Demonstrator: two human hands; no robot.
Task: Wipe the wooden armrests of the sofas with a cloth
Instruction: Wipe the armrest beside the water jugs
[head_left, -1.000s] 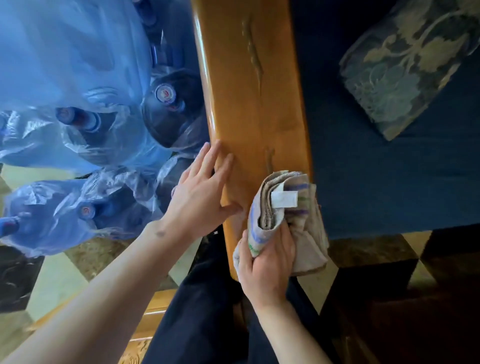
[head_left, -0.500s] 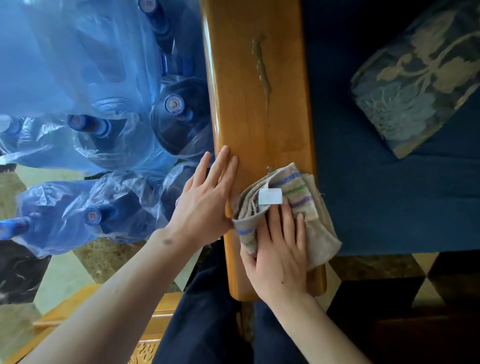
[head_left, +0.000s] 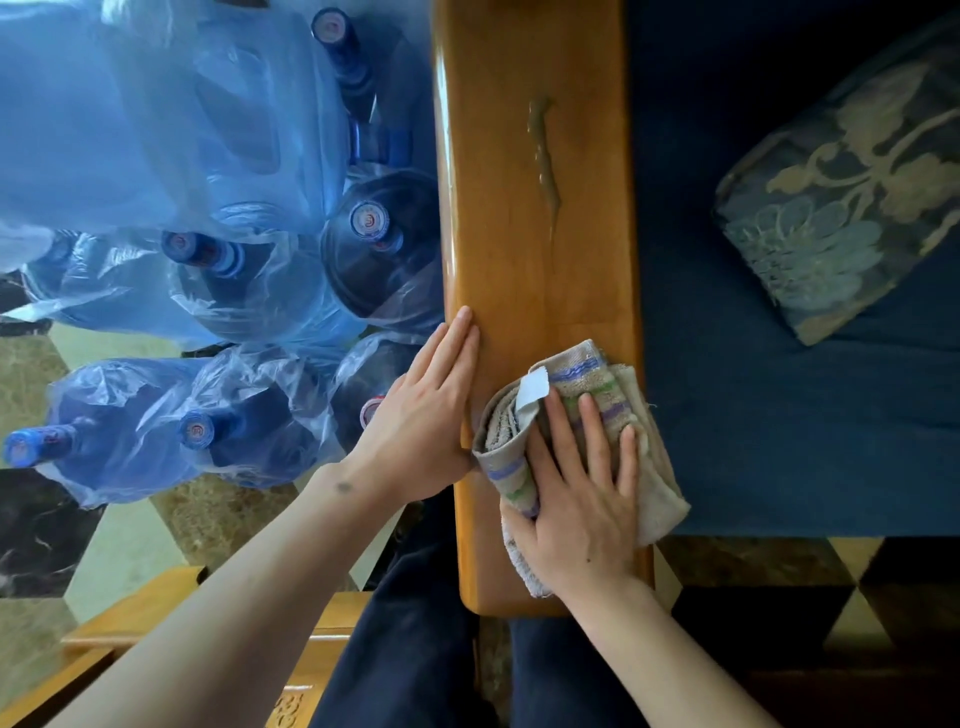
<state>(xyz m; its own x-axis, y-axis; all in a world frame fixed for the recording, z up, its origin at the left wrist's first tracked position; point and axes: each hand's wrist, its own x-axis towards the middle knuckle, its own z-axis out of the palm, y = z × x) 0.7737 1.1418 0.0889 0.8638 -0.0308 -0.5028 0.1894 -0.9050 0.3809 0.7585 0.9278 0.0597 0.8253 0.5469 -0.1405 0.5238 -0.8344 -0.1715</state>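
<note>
A glossy wooden armrest (head_left: 524, 218) runs from the top of the view down to my legs. A greenish-brown smear (head_left: 544, 156) streaks its upper middle. A folded beige cloth (head_left: 582, 384) with purple and green stripes and a white tag lies on the armrest's near end. My right hand (head_left: 582, 499) presses flat on the cloth, fingers spread. My left hand (head_left: 426, 415) rests flat with fingers together on the armrest's left edge, touching the cloth's left side.
Several blue water bottles wrapped in clear plastic (head_left: 218, 270) crowd the floor left of the armrest. The dark blue sofa seat (head_left: 779, 415) lies to the right with a patterned bolster cushion (head_left: 841, 208). Another wooden furniture piece (head_left: 135, 623) sits at lower left on the tiled floor.
My right hand went from gripping the bunched cloth at the armrest's end to pressing it flat on top, and has slid it slightly further up. My left hand stays on the left edge.
</note>
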